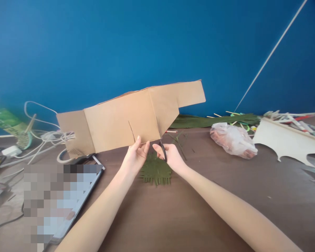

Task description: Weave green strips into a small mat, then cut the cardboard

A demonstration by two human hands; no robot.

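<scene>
I hold up a flattened brown cardboard sheet [120, 120] with folded flaps in front of the blue wall. My left hand [135, 155] pinches its lower edge, next to a slit cut up into the board. My right hand [170, 155] is closed on black scissors [163, 149], whose blades meet the cardboard's lower edge at a fold line. A small woven green mat [155, 171] lies on the brown table [189, 217] directly below both hands.
A tablet [63, 199] lies at the near left, with white cables [42, 136] and a plug behind it. At right sit a clear plastic bag [233, 140], long green leaves [212, 120], wooden sticks and a white cut-out board [288, 141].
</scene>
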